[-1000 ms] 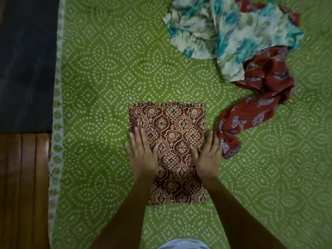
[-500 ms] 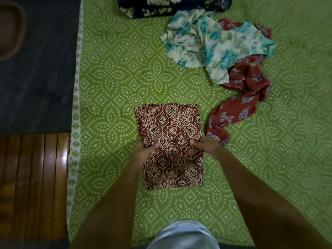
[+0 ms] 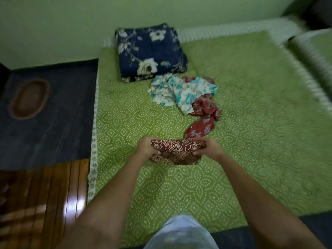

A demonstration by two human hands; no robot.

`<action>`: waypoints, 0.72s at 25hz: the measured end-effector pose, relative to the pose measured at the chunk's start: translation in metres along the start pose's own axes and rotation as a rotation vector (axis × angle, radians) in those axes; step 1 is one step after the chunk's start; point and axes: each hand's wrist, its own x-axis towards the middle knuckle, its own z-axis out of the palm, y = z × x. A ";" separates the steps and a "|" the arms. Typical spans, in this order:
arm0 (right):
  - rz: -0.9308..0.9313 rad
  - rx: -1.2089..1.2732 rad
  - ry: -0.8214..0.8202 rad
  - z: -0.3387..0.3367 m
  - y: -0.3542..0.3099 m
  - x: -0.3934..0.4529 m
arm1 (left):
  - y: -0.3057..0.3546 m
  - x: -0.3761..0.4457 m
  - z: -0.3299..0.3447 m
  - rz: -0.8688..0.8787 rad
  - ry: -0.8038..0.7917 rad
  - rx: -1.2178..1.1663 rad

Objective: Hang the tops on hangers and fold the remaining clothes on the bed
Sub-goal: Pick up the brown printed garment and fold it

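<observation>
I am looking down at a bed (image 3: 251, 108) covered in a green sheet with a white dotted pattern, which fills most of the frame. My bare forearms reach in from the bottom edge toward the centre.

Just below the centre of the frame, both of my hands hold a folded maroon cloth (image 3: 177, 150) printed with cream and black medallions. My left hand (image 3: 147, 147) grips its left end, fingers curled over the top edge and thumb underneath. My right hand (image 3: 208, 147) grips its right end the same way. The cloth is bunched between them, its lower layers sagging; I cannot tell whether it touches the sheet.

Just above and to the right of my right hand lies a crumpled red garment (image 3: 203, 119) with a small floral print, trailing down toward the folded cloth. Resting partly on top of it, above the centre of the frame, is a loose white garment (image 3: 181, 92) with turquoise flowers. Beyond that, in the upper middle, sits a folded navy blanket (image 3: 149, 53) with large pale flowers, near the pale green wall.

At the left of the frame is dark flooring with an oval brown mat (image 3: 28, 99), and in the lower left, glossy wooden boards (image 3: 45, 194). The picture is blurred toward its edges.
</observation>
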 end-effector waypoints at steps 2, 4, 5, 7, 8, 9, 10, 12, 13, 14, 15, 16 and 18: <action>-0.030 -0.155 0.154 -0.022 -0.012 -0.039 | 0.041 -0.031 0.006 0.101 0.222 0.275; -0.063 -0.273 0.343 -0.054 -0.020 -0.074 | 0.078 -0.059 0.010 0.195 0.389 0.488; -0.072 -0.309 0.422 -0.076 -0.021 -0.093 | 0.100 -0.071 0.011 0.249 0.421 0.573; -0.084 -0.328 0.441 -0.124 -0.033 -0.131 | 0.144 -0.088 0.008 0.381 0.371 0.730; -0.106 -0.316 0.388 -0.149 -0.041 -0.154 | 0.170 -0.097 0.011 0.473 0.276 0.766; -0.150 -0.300 0.334 -0.170 -0.048 -0.177 | 0.199 -0.112 0.017 0.585 0.119 0.761; -0.203 -0.298 0.311 -0.191 -0.055 -0.207 | 0.232 -0.133 0.032 0.666 -0.089 0.673; -0.250 -0.308 0.334 -0.231 -0.062 -0.262 | 0.287 -0.177 0.074 0.742 -0.410 0.394; -0.258 -0.304 0.369 -0.252 -0.056 -0.290 | 0.313 -0.200 0.101 0.765 -0.481 0.304; -0.250 -0.287 0.406 -0.272 -0.046 -0.318 | 0.335 -0.220 0.128 0.795 -0.508 0.255; -0.222 -0.263 0.448 -0.297 -0.025 -0.350 | 0.358 -0.241 0.158 0.837 -0.544 0.203; -0.177 -0.209 0.474 -0.322 0.001 -0.378 | 0.377 -0.259 0.184 0.861 -0.568 0.138; -0.085 0.016 0.479 -0.365 0.056 -0.437 | 0.409 -0.290 0.232 0.862 -0.605 -0.035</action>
